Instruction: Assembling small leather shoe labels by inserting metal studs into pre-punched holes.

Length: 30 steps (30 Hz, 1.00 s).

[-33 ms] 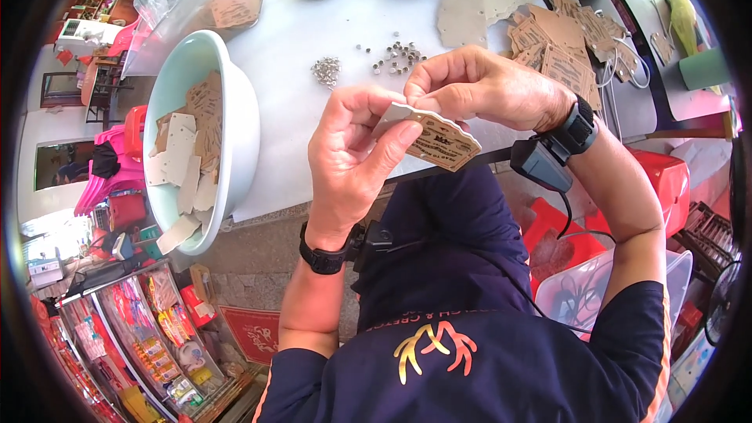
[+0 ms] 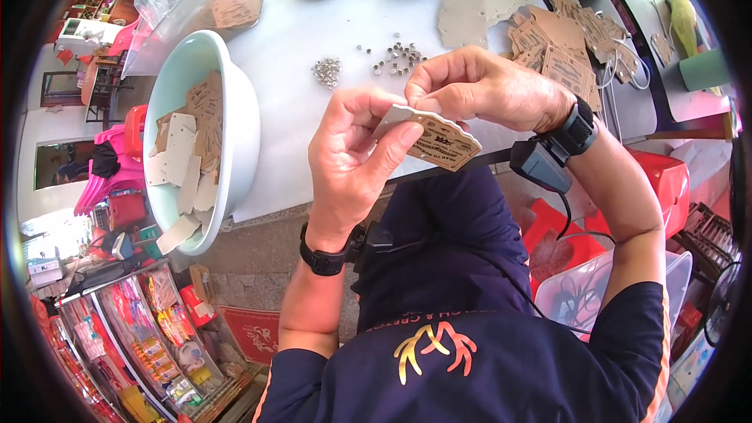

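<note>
The brown cardboard tag [image 2: 435,139] sits above the near table edge, held between both hands. The left hand [image 2: 352,160] clamps it between thumb and curled fingers; the right hand [image 2: 478,90] pinches its top corner, fingertips pressed together. Loose metal eyelets [image 2: 398,57] lie beyond, a pale green bowl [image 2: 243,117] of tags at left. A slipping pinch could probably drop whatever tiny piece it holds.

Left hand [image 2: 352,160]: bare; black wristband below it with a small black module clipped at its inner side. Right hand [image 2: 482,94]: bare; black wristband carrying a dark grey box-shaped unit on the underside, from which a thin black cable runs back along the forearm. Sleeves: dark navy, long, pushed up. Shirt: dark navy, orange-yellow branching emblem, small lettering above.
</note>
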Available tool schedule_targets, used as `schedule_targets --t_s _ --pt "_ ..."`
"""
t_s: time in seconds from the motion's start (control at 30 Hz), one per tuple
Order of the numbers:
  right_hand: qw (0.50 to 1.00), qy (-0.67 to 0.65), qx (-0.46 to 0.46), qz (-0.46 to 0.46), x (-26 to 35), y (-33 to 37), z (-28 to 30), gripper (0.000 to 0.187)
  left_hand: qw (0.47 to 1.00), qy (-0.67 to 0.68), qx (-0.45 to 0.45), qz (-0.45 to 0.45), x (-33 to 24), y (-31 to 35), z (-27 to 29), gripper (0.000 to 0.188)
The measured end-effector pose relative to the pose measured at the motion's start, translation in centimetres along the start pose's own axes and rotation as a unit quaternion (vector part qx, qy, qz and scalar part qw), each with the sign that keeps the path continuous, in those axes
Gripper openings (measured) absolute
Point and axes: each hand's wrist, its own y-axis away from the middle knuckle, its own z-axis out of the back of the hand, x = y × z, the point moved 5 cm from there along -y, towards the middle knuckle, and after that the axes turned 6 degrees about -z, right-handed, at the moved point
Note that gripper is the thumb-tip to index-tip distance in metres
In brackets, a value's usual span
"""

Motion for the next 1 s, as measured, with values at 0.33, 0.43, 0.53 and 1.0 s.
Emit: schedule_targets --t_s 0.33,0.43,0.53,1.0 --pt "0.997 0.077 0.015 0.001 1.2 -0.3 0.4 0.028 0.999 -0.044 -0.001 0.006 0.4 0.3 0.2 0.025" --pt "0.999 0.042 -0.006 -0.010 0.7 -0.4 0.7 0.030 0.998 -0.051 -0.007 0.021 0.4 0.3 0.4 0.023" --pt "0.999 -0.002 -0.024 -0.023 0.0 -0.5 0.7 0.018 0.998 -0.032 -0.013 0.045 0.9 0.3 0.4 0.021" --pt "0.995 0.085 -0.051 0.004 0.3 -0.4 0.8 0.025 0.994 -0.014 -0.052 0.100 1.2 0.2 0.7 0.021"
